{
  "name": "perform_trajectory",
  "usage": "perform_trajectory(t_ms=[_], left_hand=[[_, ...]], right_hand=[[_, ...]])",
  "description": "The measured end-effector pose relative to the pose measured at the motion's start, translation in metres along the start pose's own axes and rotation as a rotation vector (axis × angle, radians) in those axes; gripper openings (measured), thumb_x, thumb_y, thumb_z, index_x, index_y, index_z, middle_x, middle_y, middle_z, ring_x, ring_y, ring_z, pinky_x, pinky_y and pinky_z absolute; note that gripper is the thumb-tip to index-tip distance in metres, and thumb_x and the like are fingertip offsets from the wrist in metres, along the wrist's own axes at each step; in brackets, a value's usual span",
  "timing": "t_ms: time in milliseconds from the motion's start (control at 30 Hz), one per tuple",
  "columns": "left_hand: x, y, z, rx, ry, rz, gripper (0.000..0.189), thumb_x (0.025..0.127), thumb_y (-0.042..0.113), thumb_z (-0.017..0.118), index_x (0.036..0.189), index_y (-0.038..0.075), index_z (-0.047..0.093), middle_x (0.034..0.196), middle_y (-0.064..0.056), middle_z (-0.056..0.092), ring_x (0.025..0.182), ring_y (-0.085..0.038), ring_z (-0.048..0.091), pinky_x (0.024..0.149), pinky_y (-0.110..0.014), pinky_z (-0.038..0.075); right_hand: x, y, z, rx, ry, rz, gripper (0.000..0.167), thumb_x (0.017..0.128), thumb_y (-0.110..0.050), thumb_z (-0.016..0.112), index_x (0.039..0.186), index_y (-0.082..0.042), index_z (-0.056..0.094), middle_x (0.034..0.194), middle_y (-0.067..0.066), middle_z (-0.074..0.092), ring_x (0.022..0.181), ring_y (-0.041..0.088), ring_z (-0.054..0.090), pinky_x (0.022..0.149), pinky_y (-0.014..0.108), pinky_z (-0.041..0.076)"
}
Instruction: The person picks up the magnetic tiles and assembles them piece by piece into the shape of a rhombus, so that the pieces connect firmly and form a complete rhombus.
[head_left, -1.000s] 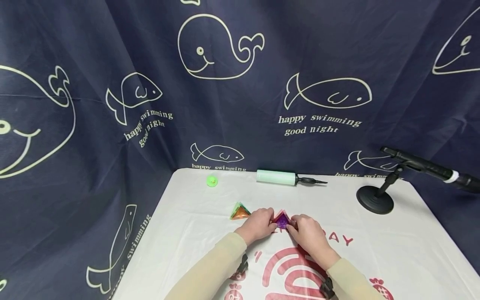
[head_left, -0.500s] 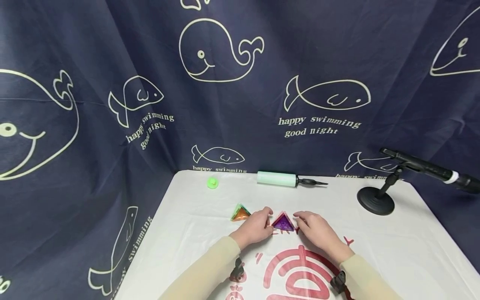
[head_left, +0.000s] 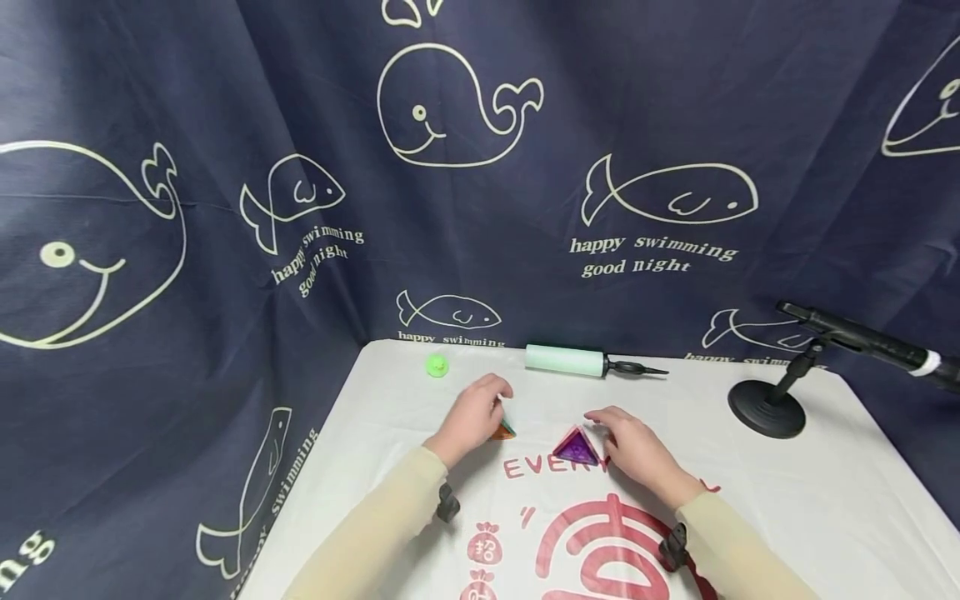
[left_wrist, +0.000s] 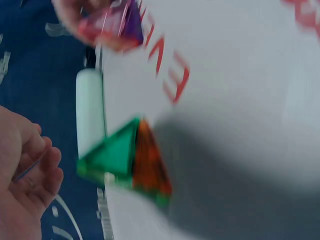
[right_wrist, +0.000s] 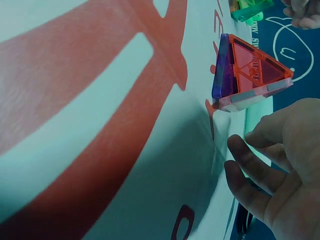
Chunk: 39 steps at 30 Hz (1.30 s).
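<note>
A small pyramid of see-through magnetic tiles, purple [head_left: 576,447] in front with red and pink sides [right_wrist: 257,67], stands on the white cloth. Beside it is my right hand [head_left: 636,448], apart from it, fingers loosely bent and holding nothing. Farther left, a green and orange tile pyramid [left_wrist: 127,162] is partly hidden behind my left hand [head_left: 471,418] in the head view. In the left wrist view that hand [left_wrist: 30,172] hovers near this pyramid with a gap between them, its fingers relaxed and curving inward.
Along the back edge of the white-covered table [head_left: 405,400] lie a round green toy [head_left: 437,365] and a mint hand pump [head_left: 566,361] with a black nozzle. A black stand [head_left: 768,408] holding a dark rod is at back right. Dark printed curtains hang behind and at the sides.
Both hands have let go of the purple pyramid. The left moved left and away to the green and orange pyramid; the right drew a little to the right. The head view shifted slightly.
</note>
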<state>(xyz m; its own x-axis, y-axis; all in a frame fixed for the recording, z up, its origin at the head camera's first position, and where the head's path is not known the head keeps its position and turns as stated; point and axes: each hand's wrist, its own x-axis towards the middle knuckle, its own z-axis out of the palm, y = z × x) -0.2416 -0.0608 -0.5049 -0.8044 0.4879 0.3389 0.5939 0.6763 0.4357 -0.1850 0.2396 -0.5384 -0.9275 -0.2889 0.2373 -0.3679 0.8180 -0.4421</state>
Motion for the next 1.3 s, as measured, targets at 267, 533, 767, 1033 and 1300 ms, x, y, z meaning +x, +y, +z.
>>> perform_trajectory(t_ms=[267,533,767,1033,1300], left_hand=[[-0.006,-0.039,-0.002,0.045,-0.087,-0.112,0.042,0.089,-0.013,0.065,0.124,0.01,0.066,0.117,-0.005,0.065,0.107,-0.024,0.067,0.096,-0.038,0.053],[-0.019,-0.053,0.014,0.078,-0.267,-0.11,0.06,0.088,-0.014,0.065,0.14,0.017,0.062,0.13,-0.004,0.06,0.123,-0.025,0.059,0.109,-0.041,0.045],[-0.019,-0.052,0.015,0.112,-0.277,-0.1,0.048,0.091,-0.007,0.069,0.132,0.018,0.068,0.128,-0.002,0.062,0.121,-0.025,0.058,0.109,-0.042,0.044],[-0.021,-0.056,0.015,0.108,-0.225,-0.099,0.038,0.09,0.003,0.07,0.126,0.015,0.07,0.122,-0.003,0.065,0.113,-0.026,0.059,0.101,-0.048,0.047],[-0.024,-0.056,0.012,0.054,-0.237,-0.152,0.037,0.092,0.006,0.073,0.128,0.012,0.068,0.122,-0.003,0.065,0.118,-0.025,0.059,0.107,-0.046,0.044]], right_hand=[[0.005,-0.002,0.008,0.01,-0.054,-0.101,0.048,0.093,0.007,0.07,0.139,-0.006,0.063,0.133,0.013,0.065,0.125,0.035,0.062,0.103,0.054,0.048],[0.006,-0.005,0.011,-0.005,-0.077,-0.144,0.047,0.091,0.012,0.065,0.134,-0.008,0.066,0.13,0.013,0.065,0.121,0.034,0.064,0.099,0.053,0.051],[0.006,-0.005,0.01,-0.017,-0.088,-0.13,0.043,0.09,0.012,0.066,0.128,-0.009,0.069,0.128,0.013,0.064,0.118,0.035,0.065,0.097,0.054,0.052],[0.001,0.002,0.002,-0.029,-0.086,-0.021,0.034,0.091,-0.001,0.073,0.124,-0.007,0.071,0.121,0.009,0.067,0.112,0.031,0.067,0.096,0.054,0.053],[-0.012,0.012,-0.008,-0.039,-0.076,0.02,0.038,0.087,-0.007,0.08,0.124,-0.003,0.071,0.113,0.008,0.069,0.089,0.019,0.063,0.08,0.046,0.055]])
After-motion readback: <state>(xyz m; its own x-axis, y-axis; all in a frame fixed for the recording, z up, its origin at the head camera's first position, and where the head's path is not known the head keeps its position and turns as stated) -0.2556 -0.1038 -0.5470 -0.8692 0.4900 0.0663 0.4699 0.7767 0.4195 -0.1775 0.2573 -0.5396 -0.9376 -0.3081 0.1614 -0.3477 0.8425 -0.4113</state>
